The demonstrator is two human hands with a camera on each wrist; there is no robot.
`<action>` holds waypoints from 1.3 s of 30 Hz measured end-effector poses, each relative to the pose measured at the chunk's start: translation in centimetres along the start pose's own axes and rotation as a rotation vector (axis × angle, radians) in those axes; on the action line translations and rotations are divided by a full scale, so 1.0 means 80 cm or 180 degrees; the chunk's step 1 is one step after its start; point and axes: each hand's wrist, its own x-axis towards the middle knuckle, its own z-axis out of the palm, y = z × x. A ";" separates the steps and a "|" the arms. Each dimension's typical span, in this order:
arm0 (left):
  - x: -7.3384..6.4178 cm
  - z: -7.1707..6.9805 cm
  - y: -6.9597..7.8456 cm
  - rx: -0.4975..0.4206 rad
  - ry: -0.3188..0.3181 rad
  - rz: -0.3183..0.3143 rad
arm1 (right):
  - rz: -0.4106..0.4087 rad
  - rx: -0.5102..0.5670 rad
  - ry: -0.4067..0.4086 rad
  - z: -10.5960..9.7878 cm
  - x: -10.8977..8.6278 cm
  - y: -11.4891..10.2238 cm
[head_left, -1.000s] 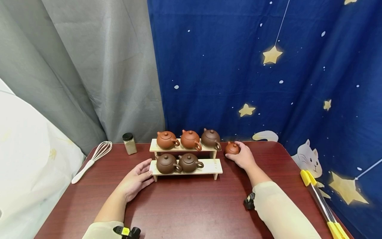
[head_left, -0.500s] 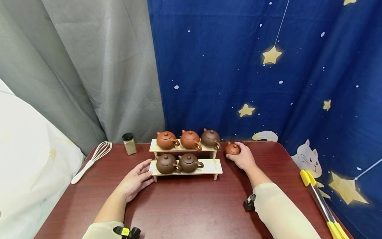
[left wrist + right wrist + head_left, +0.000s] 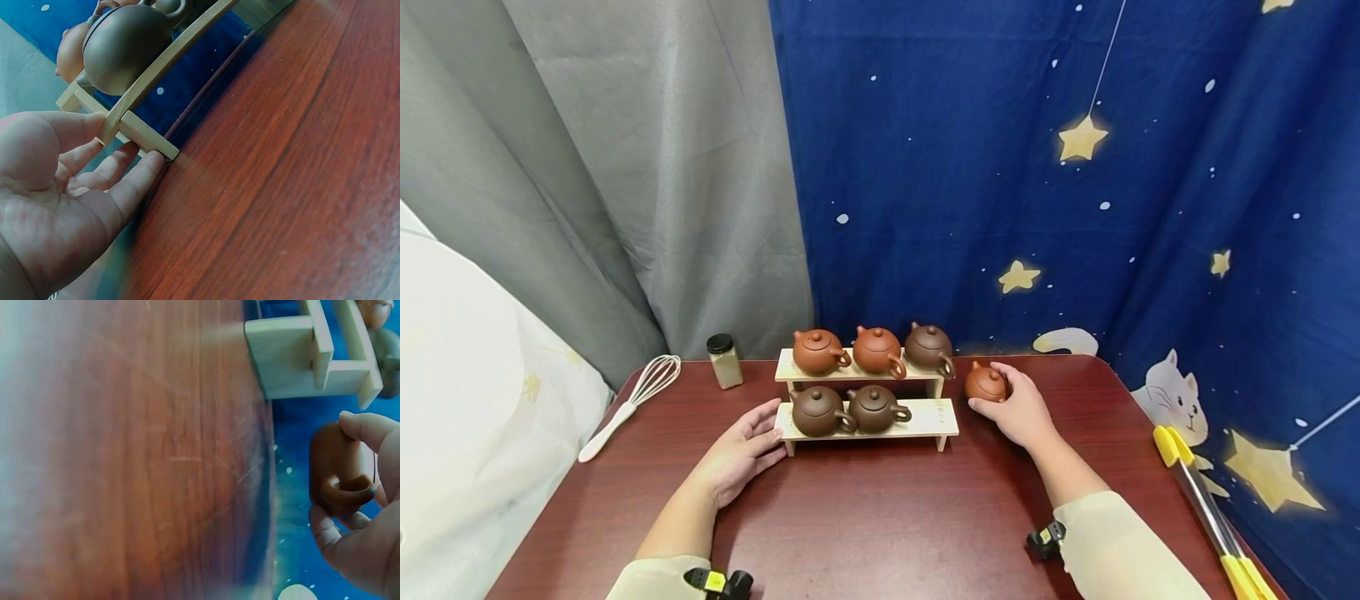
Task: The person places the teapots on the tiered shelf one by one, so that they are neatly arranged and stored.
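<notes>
My right hand [image 3: 1022, 408] holds a reddish-brown clay teapot [image 3: 985, 383] by its sides, right of the two-tier wooden stand. In the right wrist view, blue cloth shows between this teapot [image 3: 337, 459] and the table, and its handle faces the camera. My left hand [image 3: 741, 454] grips the left end of the stand's lower tier [image 3: 928, 417], thumb at the board and fingers against the leg [image 3: 150, 136]. Two dark brown teapots, one at the left [image 3: 817, 411] and one mid-board [image 3: 874, 408], sit on that tier. The upper tier bears two reddish teapots [image 3: 878, 352] and a dark one [image 3: 929, 347].
A white whisk [image 3: 632, 407] and a black-lidded jar [image 3: 726, 361] are on the left of the dark red table [image 3: 880, 517]. Yellow-tipped tongs [image 3: 1210, 508] lie along the right edge. Grey and blue star-patterned curtains [image 3: 940, 167] hang behind the table.
My right hand has drawn slightly nearer to me with the reddish teapot, which now shows more of its body. The left hand and the stand have stayed put.
</notes>
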 end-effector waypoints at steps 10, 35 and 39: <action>-0.001 0.000 0.001 0.0004 0.0020 -0.0008 | -0.0204 0.0105 -0.0034 -0.012 -0.038 -0.021; 0.000 0.000 0.000 0.0004 0.0020 0.0006 | -0.0435 0.0535 -0.0346 0.030 -0.067 -0.083; 0.000 0.000 0.000 0.0007 0.0018 0.0006 | -0.0447 0.0616 -0.0406 0.037 -0.063 -0.086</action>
